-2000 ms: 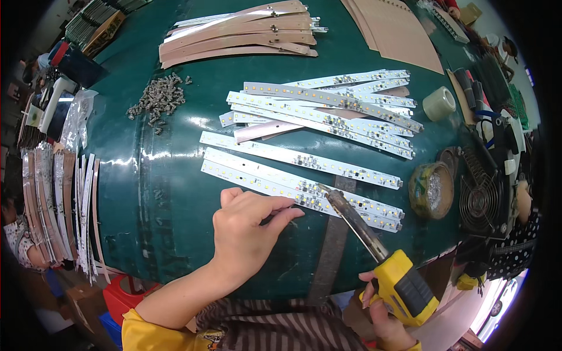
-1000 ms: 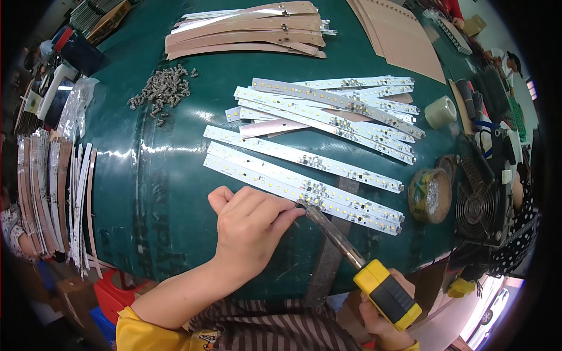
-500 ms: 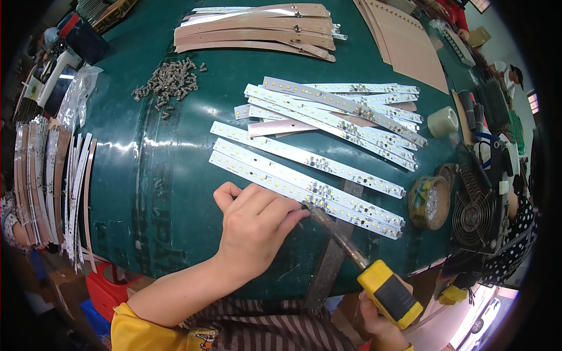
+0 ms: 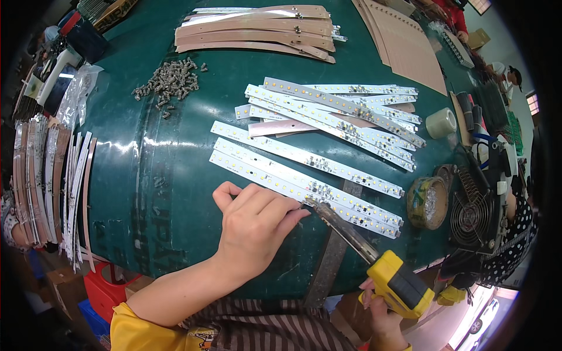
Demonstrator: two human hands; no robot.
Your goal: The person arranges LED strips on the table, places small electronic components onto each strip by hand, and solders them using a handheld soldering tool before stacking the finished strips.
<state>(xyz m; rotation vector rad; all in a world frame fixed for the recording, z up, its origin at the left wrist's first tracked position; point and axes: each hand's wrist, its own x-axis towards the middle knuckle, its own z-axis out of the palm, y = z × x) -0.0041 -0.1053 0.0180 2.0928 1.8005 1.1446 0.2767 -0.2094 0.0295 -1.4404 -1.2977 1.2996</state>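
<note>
My left hand (image 4: 254, 228) is closed in a pinch at the lower edge of the nearest white LED strip (image 4: 363, 222). Whatever is between its fingertips is too small to make out. In my right hand (image 4: 381, 316) is a yellow-and-black soldering gun (image 4: 404, 284), gripped by its handle. Its metal tip reaches up and left to the strip, just right of my left fingertips. Against that strip's far side lies a second LED strip (image 4: 281, 171), with a third LED strip (image 4: 281, 151) a little beyond.
Crossed LED strips (image 4: 328, 127) are piled beyond. Small metal parts (image 4: 175, 79) lie heaped at the far left, near stacked brown-backed strips (image 4: 252, 35). A tape roll (image 4: 422, 202), white roll (image 4: 441, 123) and fan (image 4: 470, 216) stand right. More strips (image 4: 52, 181) overhang the left edge.
The soldering gun's body has moved right and slightly up with my right hand, and its tip has shifted slightly right. My left hand stays nearly still.
</note>
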